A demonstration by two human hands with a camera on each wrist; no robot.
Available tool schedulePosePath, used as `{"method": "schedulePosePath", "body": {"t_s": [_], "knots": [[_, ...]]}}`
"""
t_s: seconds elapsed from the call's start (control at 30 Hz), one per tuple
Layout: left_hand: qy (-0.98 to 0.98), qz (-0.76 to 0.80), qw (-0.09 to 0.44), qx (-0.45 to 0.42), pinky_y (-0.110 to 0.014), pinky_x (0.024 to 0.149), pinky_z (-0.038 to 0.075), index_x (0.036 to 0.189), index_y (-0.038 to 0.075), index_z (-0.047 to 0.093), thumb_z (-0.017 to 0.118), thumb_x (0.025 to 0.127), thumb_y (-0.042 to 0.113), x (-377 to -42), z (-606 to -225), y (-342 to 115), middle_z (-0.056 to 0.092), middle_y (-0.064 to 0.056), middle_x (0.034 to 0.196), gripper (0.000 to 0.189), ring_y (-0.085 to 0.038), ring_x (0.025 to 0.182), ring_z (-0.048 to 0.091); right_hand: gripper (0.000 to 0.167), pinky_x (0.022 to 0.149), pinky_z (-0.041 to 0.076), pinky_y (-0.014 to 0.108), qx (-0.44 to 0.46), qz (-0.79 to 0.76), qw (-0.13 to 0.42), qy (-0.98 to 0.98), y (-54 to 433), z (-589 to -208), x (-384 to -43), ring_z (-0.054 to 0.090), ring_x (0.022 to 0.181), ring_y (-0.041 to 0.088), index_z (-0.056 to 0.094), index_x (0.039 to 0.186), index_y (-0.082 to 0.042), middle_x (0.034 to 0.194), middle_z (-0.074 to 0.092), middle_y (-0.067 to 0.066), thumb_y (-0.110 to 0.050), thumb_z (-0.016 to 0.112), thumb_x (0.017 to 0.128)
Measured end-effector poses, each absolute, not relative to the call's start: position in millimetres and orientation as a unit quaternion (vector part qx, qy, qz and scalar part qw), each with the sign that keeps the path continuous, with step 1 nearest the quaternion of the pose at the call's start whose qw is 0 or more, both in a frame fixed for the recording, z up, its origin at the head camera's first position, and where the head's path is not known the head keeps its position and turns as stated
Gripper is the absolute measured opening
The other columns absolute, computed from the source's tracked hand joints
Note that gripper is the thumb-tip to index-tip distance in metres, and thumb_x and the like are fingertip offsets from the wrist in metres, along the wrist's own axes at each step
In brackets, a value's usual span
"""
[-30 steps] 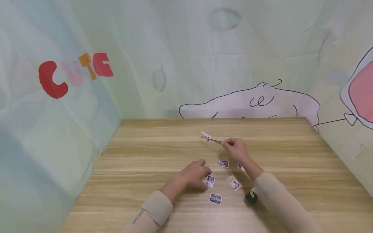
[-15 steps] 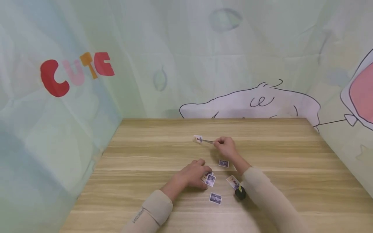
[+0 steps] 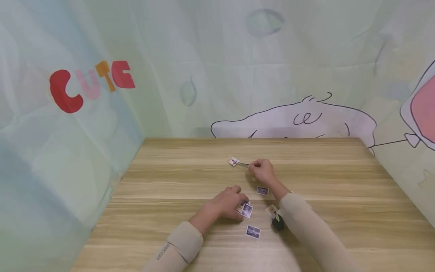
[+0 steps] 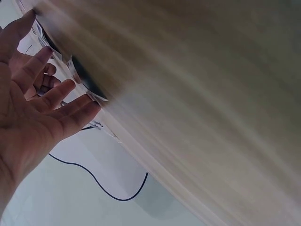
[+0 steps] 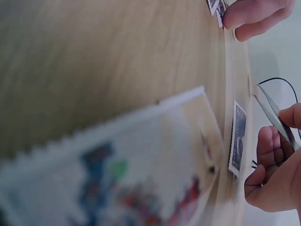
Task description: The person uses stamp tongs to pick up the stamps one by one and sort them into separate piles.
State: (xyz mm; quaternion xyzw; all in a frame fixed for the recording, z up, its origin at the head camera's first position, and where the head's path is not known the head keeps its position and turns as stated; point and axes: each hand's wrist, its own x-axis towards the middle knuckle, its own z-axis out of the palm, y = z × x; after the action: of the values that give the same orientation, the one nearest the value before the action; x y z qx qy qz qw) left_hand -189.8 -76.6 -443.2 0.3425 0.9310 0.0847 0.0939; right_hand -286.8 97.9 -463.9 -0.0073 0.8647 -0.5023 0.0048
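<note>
My right hand [image 3: 263,172] pinches a pair of tweezers [image 3: 244,164] over the far part of the table. At their tips in the head view is a postage stamp [image 3: 233,161] with a coloured picture. The right wrist view has the tweezer tips [image 5: 261,96] standing apart. My left hand [image 3: 228,204] rests on the wood, fingers spread and lightly bent, fingertips beside two overlapping stamps. The upper one is a dark-pictured stamp [image 3: 247,210]; the coloured one beneath is partly covered by the hand. Between the hands lies another dark stamp [image 3: 262,190].
Nearer me lies a dark stamp [image 3: 253,232]. A coloured stamp [image 3: 271,210] is partly hidden behind a small black block [image 3: 278,223] with a yellow tab at my right sleeve. The wooden table [image 3: 170,170] ends at a printed curtain [image 3: 176,75] at the back and sides.
My right hand has moved left, carrying the stamp in the tweezers leftward; in the last half second the stamp has turned and lies flatter. My left hand has stayed in place.
</note>
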Motion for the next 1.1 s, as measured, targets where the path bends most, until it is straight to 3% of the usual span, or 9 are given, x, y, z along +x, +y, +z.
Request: {"method": "schedulePosePath", "body": {"t_s": [0.2, 0.43, 0.6, 0.87, 1.0, 1.1], "knots": [[0.929, 0.08, 0.093, 0.349, -0.031, 0.082, 0.045, 0.119, 0.021, 0.062, 0.078, 0.067, 0.039, -189.3, -443.6, -74.9, 0.05, -0.008, 0.117, 0.058, -0.022, 0.098, 0.048, 0.015, 0.061, 0.049, 0.029, 0.004, -0.5, 0.003, 0.866, 105.0, -464.4, -284.0, 0.056, 0.068, 0.02, 0.065, 0.094, 0.002, 0.085, 0.063, 0.011, -0.008, 0.065, 0.083], [0.931, 0.085, 0.094, 0.342, -0.03, 0.079, 0.045, 0.118, 0.021, 0.063, 0.079, 0.065, 0.037, -189.7, -443.6, -74.5, 0.05, -0.005, 0.111, 0.057, -0.021, 0.095, 0.048, 0.023, 0.07, 0.048, 0.034, -0.023, -0.44, -0.019, 0.898, 111.0, -459.5, -280.6, 0.057, 0.082, 0.024, 0.065, 0.109, 0.002, 0.098, 0.065, 0.016, -0.006, 0.06, 0.088], [0.931, 0.087, 0.096, 0.342, -0.03, 0.078, 0.045, 0.117, 0.021, 0.063, 0.08, 0.064, 0.037, -189.2, -444.1, -73.6, 0.049, -0.004, 0.109, 0.058, -0.02, 0.094, 0.048, 0.027, 0.065, 0.047, 0.033, -0.028, -0.403, -0.012, 0.915, 114.0, -454.9, -277.4, 0.055, 0.079, 0.024, 0.063, 0.115, 0.0, 0.101, 0.063, 0.017, -0.002, 0.055, 0.089], [0.931, 0.087, 0.094, 0.341, -0.029, 0.077, 0.045, 0.118, 0.021, 0.063, 0.08, 0.064, 0.038, -190.4, -445.7, -74.2, 0.049, -0.004, 0.109, 0.058, -0.02, 0.093, 0.047, 0.023, 0.064, 0.046, 0.032, -0.038, -0.418, -0.017, 0.908, 116.2, -452.8, -269.9, 0.053, 0.075, 0.022, 0.065, 0.109, -0.002, 0.091, 0.062, 0.011, -0.007, 0.058, 0.088], [0.931, 0.091, 0.095, 0.341, -0.03, 0.078, 0.045, 0.118, 0.021, 0.063, 0.08, 0.064, 0.037, -190.1, -444.3, -75.0, 0.05, -0.005, 0.11, 0.058, -0.02, 0.094, 0.048, 0.017, 0.08, 0.038, 0.045, -0.036, -0.407, -0.042, 0.912, 119.7, -453.1, -265.8, 0.055, 0.079, 0.023, 0.068, 0.101, -0.006, 0.086, 0.065, 0.006, -0.012, 0.063, 0.086], [0.931, 0.092, 0.098, 0.338, -0.03, 0.079, 0.045, 0.118, 0.021, 0.063, 0.08, 0.065, 0.037, -189.7, -443.9, -75.4, 0.05, -0.004, 0.111, 0.059, -0.02, 0.095, 0.048, 0.013, 0.082, 0.037, 0.048, -0.03, -0.41, -0.045, 0.911, 121.5, -452.7, -262.7, 0.056, 0.08, 0.024, 0.068, 0.097, -0.007, 0.084, 0.065, 0.005, -0.012, 0.065, 0.085]]}}
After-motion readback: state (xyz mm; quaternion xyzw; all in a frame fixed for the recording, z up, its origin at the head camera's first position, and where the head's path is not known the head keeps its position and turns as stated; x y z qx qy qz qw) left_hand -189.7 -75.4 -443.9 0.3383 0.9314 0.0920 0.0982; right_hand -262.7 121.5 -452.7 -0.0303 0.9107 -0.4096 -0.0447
